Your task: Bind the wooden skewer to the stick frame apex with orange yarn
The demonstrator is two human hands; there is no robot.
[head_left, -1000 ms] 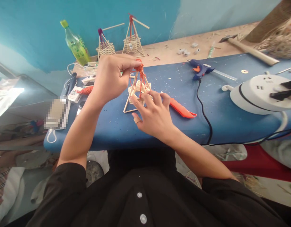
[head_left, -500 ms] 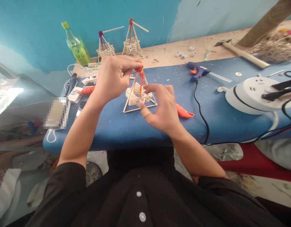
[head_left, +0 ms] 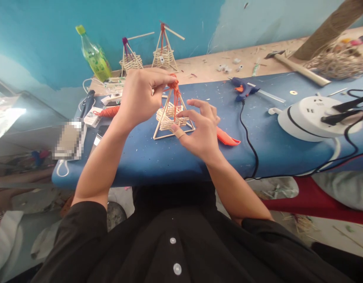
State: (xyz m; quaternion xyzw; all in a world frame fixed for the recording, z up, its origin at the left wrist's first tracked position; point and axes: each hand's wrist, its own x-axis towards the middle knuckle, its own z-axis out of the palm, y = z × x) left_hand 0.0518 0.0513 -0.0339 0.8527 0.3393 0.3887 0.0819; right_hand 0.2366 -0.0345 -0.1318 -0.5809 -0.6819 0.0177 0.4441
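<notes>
A pyramid frame of thin wooden sticks (head_left: 161, 137) stands on the blue table cover. Orange yarn (head_left: 175, 98) is gathered at its peak, with strands running down. My left hand (head_left: 141, 90) is closed there, pinching the yarn between thumb and fingertips. Inside the frame sits a small basket of stacked sticks (head_left: 165, 124). My right hand (head_left: 201, 127) has its thumb and forefinger around the basket's right front side; its other fingers are spread. The exact contact is hard to see. An orange object with a ridged surface (head_left: 227, 137) lies just right of that hand.
Two similar stick pyramids (head_left: 165, 57) stand by the wall, near a green-capped bottle (head_left: 95, 59). Rightward lie a glue gun (head_left: 243, 89) with its cord, a hammer (head_left: 302, 68) and a white round power strip (head_left: 305, 118). An orange yarn bundle (head_left: 109, 111) lies left.
My right hand has shifted slightly left, its upper fingers spreading more. The basket has turned a little inside the frame. My left hand keeps its pinch at the peak.
</notes>
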